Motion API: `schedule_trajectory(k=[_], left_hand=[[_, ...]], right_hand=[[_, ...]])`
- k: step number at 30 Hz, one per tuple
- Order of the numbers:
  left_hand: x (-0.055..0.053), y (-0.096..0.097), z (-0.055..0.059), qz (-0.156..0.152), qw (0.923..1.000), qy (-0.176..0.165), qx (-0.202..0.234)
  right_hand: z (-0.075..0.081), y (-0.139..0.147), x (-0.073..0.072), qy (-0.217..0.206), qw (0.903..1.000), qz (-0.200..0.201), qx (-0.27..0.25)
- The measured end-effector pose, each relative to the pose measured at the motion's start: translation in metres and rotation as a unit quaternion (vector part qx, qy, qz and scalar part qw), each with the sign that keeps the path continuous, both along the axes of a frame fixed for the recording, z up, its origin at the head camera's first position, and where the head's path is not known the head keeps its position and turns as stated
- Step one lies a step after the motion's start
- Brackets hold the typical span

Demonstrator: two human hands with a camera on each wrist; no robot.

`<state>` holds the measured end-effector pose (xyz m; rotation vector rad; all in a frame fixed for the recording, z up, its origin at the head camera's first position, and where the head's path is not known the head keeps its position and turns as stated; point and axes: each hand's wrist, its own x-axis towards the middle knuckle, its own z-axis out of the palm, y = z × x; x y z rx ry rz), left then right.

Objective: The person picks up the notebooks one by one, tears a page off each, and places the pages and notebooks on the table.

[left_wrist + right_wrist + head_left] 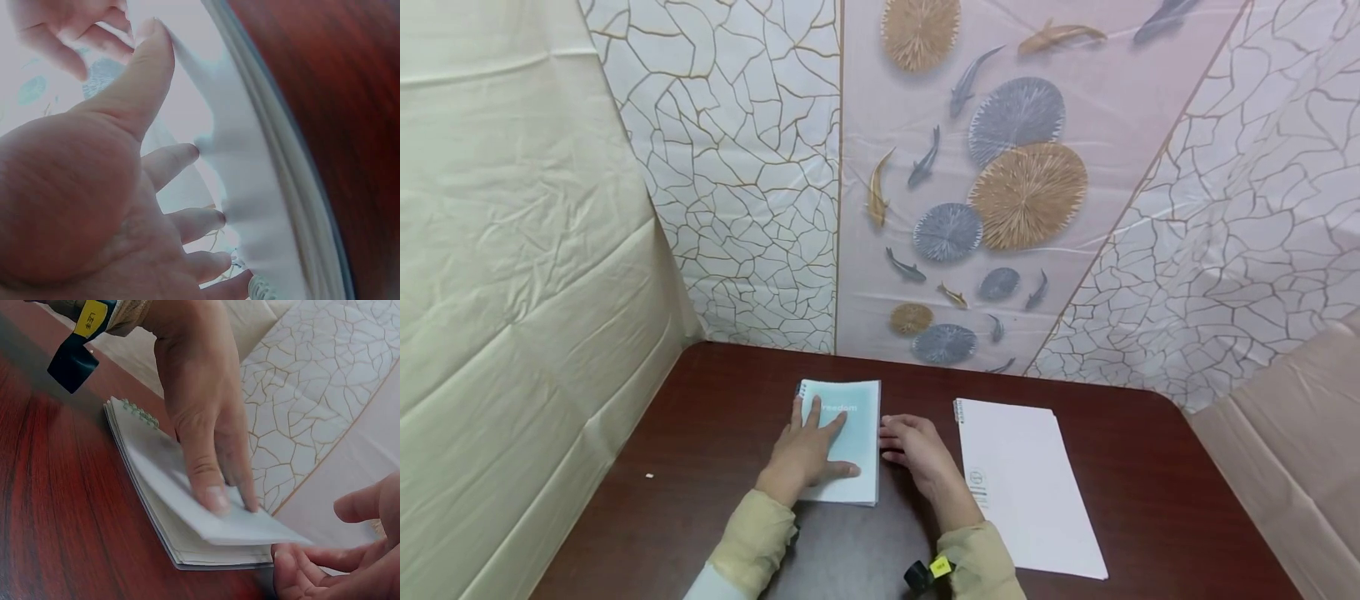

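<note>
A small spiral notebook (861,442) with a pale blue cover reading "Freedom" lies on the table, its coil at the left. My left hand (805,454) rests on that cover with fingers spread and thumb out to the right. At the notebook's right edge is my right hand (921,454), its fingertips right at the page edges. The right wrist view shows the cover (237,532) lifted a little off the pages (212,555) along that side. There, my right fingers (312,556) reach the raised corner, and the thumb stands apart from it.
A larger white spiral pad (1030,483) lies to the right, partly behind my right forearm. On the dark red-brown table (700,417), a tiny white scrap (649,476) lies at the left. Patterned cloth (760,167) hangs behind the table.
</note>
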<state>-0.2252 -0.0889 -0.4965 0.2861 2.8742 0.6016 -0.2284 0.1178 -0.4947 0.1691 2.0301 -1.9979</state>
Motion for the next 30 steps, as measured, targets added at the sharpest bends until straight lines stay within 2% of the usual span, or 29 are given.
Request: schedule_trajectory(k=[7, 11, 14, 20, 25, 30], left_hand=[[-0.002, -0.004, 0.004, -0.017, 0.9981, -0.012, 0.057], [-0.001, -0.001, 0.008, -0.004, 0.9970, -0.007, 0.078], [0.003, 0.006, 0.016, 0.006, 0.9953, 0.009, 0.097], [0.013, 0.021, 0.034, 0.006, 0.9940, 0.055, 0.095], [0.021, 0.028, 0.045, 0.018, 0.9943, 0.043, 0.096], [0.022, 0.029, 0.046, 0.032, 0.9929, 0.039, 0.108]], right_hand=[[-0.006, 0.001, -0.001, 0.004, 0.9997, 0.006, -0.023], [-0.006, 0.001, -0.001, 0.011, 0.9990, 0.011, -0.042], [-0.003, -0.001, 0.000, 0.009, 0.9973, 0.014, -0.072], [0.007, -0.006, 0.003, 0.011, 0.9941, 0.020, -0.106], [0.011, -0.009, 0.004, 0.009, 0.9924, 0.026, -0.120], [0.015, -0.011, 0.005, 0.014, 0.9915, 0.034, -0.125]])
